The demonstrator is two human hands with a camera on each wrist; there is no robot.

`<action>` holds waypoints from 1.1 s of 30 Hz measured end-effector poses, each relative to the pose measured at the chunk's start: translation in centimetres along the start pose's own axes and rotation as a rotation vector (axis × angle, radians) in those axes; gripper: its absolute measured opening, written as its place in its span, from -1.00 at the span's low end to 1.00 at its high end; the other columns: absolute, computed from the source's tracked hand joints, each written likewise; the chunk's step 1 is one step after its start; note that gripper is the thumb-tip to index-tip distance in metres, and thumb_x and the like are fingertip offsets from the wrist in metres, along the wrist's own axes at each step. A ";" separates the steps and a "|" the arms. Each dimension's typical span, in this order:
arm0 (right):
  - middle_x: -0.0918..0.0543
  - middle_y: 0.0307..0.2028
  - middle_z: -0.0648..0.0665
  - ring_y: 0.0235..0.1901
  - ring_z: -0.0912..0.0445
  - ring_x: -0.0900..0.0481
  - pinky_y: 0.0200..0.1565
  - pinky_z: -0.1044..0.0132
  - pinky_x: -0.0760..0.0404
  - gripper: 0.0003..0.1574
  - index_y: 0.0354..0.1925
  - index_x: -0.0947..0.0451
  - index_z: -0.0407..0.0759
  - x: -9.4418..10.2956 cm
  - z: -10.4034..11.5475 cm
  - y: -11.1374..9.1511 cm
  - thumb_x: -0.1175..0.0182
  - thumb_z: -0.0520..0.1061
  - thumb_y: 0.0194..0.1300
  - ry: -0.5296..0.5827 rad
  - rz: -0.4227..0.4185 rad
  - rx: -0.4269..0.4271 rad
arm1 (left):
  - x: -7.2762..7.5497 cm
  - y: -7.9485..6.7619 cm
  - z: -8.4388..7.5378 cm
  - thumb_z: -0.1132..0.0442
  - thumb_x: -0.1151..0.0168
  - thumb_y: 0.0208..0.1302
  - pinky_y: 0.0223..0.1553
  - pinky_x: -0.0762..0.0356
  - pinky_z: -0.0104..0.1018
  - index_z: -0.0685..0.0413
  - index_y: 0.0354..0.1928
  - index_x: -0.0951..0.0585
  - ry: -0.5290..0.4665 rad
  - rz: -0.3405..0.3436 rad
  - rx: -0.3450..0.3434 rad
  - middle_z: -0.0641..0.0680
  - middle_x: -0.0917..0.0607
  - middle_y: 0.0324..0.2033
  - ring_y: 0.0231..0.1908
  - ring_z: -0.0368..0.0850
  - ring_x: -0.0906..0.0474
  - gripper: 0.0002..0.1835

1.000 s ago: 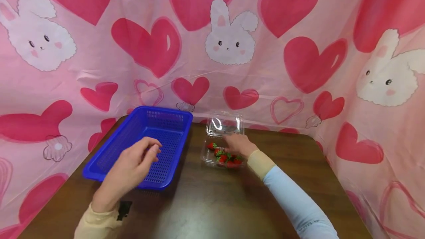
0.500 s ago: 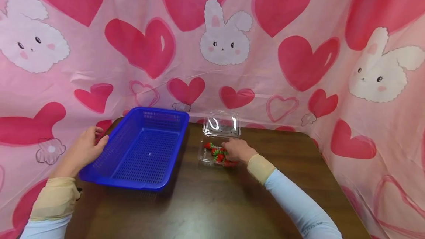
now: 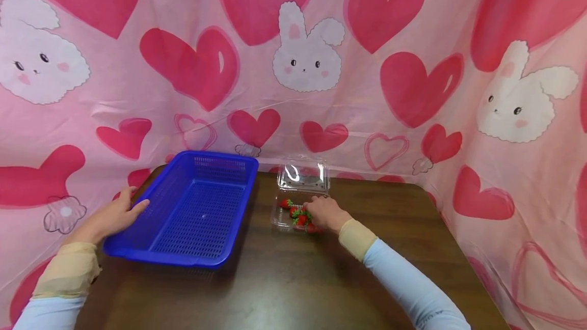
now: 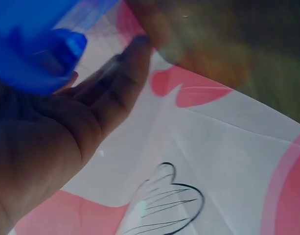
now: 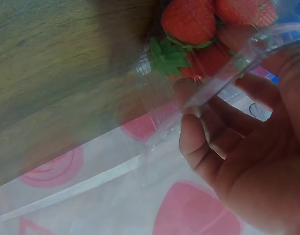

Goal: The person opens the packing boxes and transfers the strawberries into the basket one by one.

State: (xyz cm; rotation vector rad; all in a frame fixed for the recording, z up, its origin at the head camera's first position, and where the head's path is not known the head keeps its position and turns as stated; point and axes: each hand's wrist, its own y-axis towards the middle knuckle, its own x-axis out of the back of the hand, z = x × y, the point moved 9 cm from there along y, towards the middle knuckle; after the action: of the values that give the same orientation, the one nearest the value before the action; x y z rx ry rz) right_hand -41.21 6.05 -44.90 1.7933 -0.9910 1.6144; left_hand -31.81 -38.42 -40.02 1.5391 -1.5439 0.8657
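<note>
My left hand (image 3: 112, 218) is at the left rim of the blue plastic basket (image 3: 198, 257), thumb over the rim and fingers outside it. In the left wrist view those fingers (image 4: 123, 93) look nearly straight beside the basket's corner (image 4: 37, 73). A clear plastic clamshell box (image 3: 281, 220) stands right of the basket with its lid (image 3: 303, 176) raised. My right hand (image 3: 327, 213) grips the box's right wall, fingers curled at its edge in the right wrist view. Red strawberries (image 3: 300, 220) with green leaves lie in the box, some hidden by that hand.
Everything stands on a dark brown wooden table (image 3: 275, 289). A pink cloth (image 3: 357, 101) with hearts and rabbits hangs behind the table and along both sides.
My left hand has moved left, from above the basket to its left rim. My right hand has gone from over the strawberries to the box's right wall. The view has shifted slightly.
</note>
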 end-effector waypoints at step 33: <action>-0.47 -0.68 0.00 -0.64 0.08 -0.51 -0.54 0.10 -0.62 -0.83 -0.45 -0.41 -0.09 5.5 1.6 1.9 -0.16 -0.06 0.17 -0.021 -0.349 0.115 | -1.8 -0.2 2.0 0.13 0.07 0.50 -0.15 -0.53 0.26 0.56 0.24 -0.14 0.023 0.041 0.054 0.64 -0.47 -0.02 -0.19 0.44 -0.57 -0.42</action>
State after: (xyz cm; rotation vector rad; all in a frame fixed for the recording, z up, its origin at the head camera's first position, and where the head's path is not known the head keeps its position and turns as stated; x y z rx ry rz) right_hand -41.69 2.71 -39.90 1.9360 -0.5610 1.4593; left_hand -31.79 -39.34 -42.54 1.5348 -1.5519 0.9518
